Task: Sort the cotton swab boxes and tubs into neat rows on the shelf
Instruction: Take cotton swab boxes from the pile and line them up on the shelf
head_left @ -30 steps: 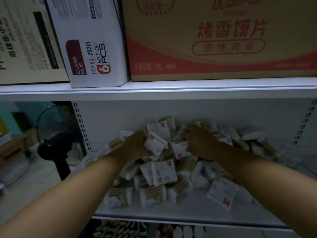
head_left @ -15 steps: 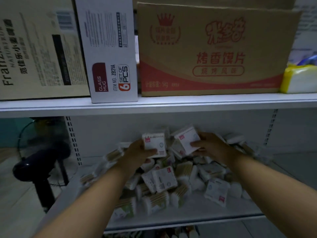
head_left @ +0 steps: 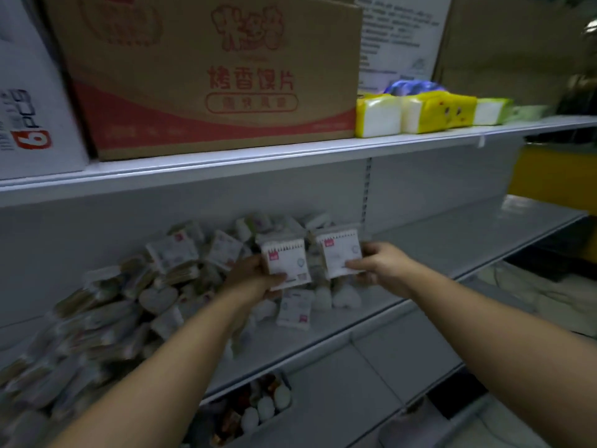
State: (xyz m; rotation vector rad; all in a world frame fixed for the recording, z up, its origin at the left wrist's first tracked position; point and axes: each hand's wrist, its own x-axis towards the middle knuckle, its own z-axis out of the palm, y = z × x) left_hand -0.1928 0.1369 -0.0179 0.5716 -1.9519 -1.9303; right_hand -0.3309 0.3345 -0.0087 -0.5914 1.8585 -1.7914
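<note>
2 forearms of yours reach up from the lower edge of the view. Below them, a lower tier holds a tray of small goods (head_left: 258, 409), too blurred to identify. Your left hand (head_left: 248, 279) grips 1 white cotton swab box (head_left: 286, 263), thumb across its lower front, other fingers hidden behind. Your right hand (head_left: 381, 266) pinches a 2nd white box (head_left: 339, 253) at its lower right edge, thumb in front, fingers curled. Both boxes are upright, side by side, above the shelf (head_left: 452, 240). A loose pile of swab packs and tubs (head_left: 129, 302) lies left of them and behind. On the upper shelf (head_left: 290, 150) stand a white carton (head_left: 29, 108), a brown carton (head_left: 210, 76) and yellow tissue packs (head_left: 433, 113).
</note>
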